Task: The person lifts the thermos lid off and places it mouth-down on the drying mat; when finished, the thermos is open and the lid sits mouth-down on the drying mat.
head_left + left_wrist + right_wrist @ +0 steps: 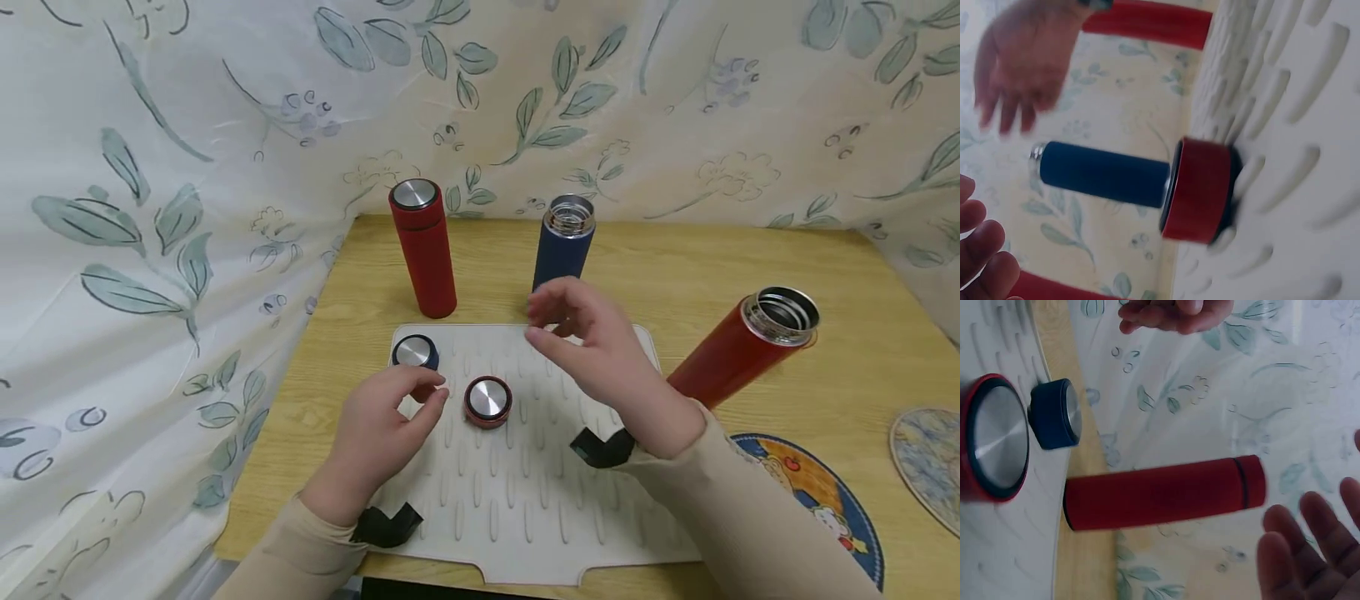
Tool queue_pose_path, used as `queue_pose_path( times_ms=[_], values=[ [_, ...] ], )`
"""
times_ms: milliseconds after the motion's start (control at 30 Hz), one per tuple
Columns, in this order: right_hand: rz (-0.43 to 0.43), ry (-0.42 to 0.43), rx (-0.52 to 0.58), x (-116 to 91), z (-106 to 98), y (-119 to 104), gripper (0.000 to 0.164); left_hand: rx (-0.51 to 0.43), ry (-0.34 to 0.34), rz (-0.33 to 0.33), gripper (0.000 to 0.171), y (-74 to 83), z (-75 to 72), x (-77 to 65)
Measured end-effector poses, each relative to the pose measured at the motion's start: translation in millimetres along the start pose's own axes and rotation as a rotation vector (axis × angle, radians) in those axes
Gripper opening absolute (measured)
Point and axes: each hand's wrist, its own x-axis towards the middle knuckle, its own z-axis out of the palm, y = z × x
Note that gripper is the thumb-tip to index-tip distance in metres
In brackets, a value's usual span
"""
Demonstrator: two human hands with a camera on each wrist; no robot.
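Note:
My left hand [382, 433] hovers over the left part of a white ridged board [517, 517], fingers loosely bent and holding nothing. Just beyond its fingertips is a blue flask lid [415, 353] with a steel top; a red flask lid [487, 402] sits to the right of them. Nothing is in my right hand [600, 354], raised over the board's far right part with relaxed fingers. Behind that hand stands a blue flask [561, 250] without a lid, its steel neck showing. An uncapped red flask [723, 350] is to the right, partly hidden by the right forearm.
A capped red flask [427, 258] stands behind the board at the left. Right of the board lie a round blue patterned mat [855, 508] and another round mat [930, 458] on the wooden table [847, 350]. Floral cloth [675, 108] hangs behind and at the left.

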Motion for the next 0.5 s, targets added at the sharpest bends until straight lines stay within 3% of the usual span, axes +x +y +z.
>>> queue_pose_path(
  times_ms=[67, 133, 300, 500],
  values=[
    [0.107, -0.090, -0.016, 24.5, 10.3, 3.0, 0.033, -0.001, 0.019, -0.011, 0.012, -2.7, -3.6, -0.5],
    [0.174, -0.123, -0.023, 48.0, 21.1, 8.4, 0.042, -0.007, 0.043, -0.020, 0.014, -5.6, -6.8, -0.6],
    [0.247, -0.102, -0.054, 95.7, 47.2, 25.1, 0.062, -0.027, 0.133, -0.029, 0.018, -13.1, -12.6, 1.3],
    [0.343, -0.092, -0.040, 131.8, 76.8, 35.4, 0.081, -0.049, 0.235, -0.028, 0.017, -20.0, -18.0, 3.1]
  ],
)
